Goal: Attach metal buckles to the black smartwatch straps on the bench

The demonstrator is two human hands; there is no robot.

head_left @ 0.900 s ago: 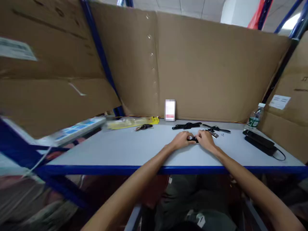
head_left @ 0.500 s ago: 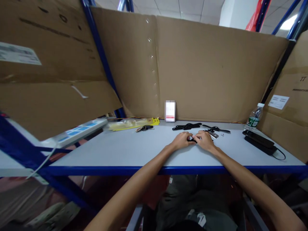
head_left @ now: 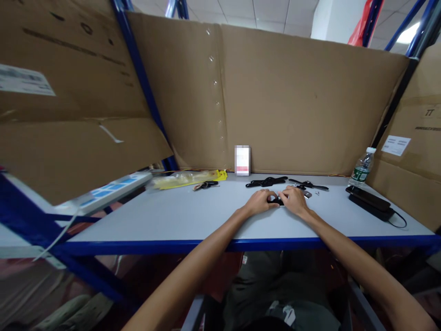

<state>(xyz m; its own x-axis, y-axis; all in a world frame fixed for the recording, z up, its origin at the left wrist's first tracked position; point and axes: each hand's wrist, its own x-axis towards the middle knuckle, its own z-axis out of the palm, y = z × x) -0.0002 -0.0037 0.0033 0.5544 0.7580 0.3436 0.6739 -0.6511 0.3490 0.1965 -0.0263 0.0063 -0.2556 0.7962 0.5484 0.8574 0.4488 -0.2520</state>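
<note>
My left hand (head_left: 259, 201) rests on the grey tabletop with its thumb and fingers closed on one side of a small black piece (head_left: 276, 201). From the other side my right hand (head_left: 292, 199) grips the same piece, its thumb and fingertips pressed on it. Most of the piece is hidden by the fingers, so its kind cannot be made out. Just behind the hands lie several black straps (head_left: 267, 181) that look like watch bands. A black watch-like item with a strap (head_left: 308, 185) and a small metal piece (head_left: 308, 195) lie behind my right hand.
A phone with a lit screen (head_left: 242, 160) leans on the cardboard wall (head_left: 292, 101). Keys (head_left: 206, 185), yellow-edged plastic packets (head_left: 189, 178) and a power strip (head_left: 117, 188) are to the left. At right stand a water bottle (head_left: 362, 168) and a black device with a cable (head_left: 370, 203).
My right fingers have shifted slightly on the black piece, and more of it shows between the hands. The view has moved a little to the right.
</note>
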